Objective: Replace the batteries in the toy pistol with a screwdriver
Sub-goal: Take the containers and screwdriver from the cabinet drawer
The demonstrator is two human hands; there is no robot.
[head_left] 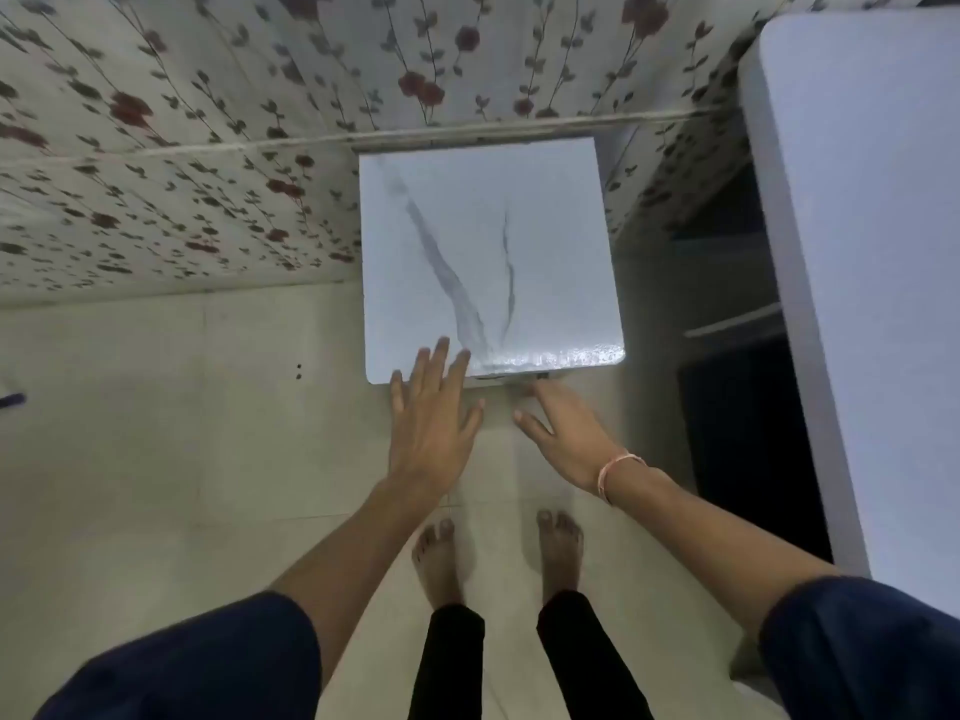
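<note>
standing over a small marble-patterned table (488, 241), the person reaches both arms forward and down. the left hand (434, 413) lies flat with its fingers spread apart, fingertips overlapping the table's near left corner and the palm over the floor just short of it; it holds nothing. the right hand (563, 433) sits just right of the left one, below the table's near edge, fingers loosely apart and empty, their tips pointing at a dark fitting (511, 377) under that edge, though motion blur makes it hard to say whether they touch it. a pale orange band (618, 472) circles the right wrist. neither the toy pistol, the batteries nor the screwdriver shows near either hand, and the tabletop ahead of the fingers carries only its grey veins. behind the hands, two bare feet (498, 553) stand on the pale tiled floor (156, 459). beyond the table rises a floral-papered wall (208, 122), and far to the right of the right hand stands a tall white surface (872, 252).
</note>
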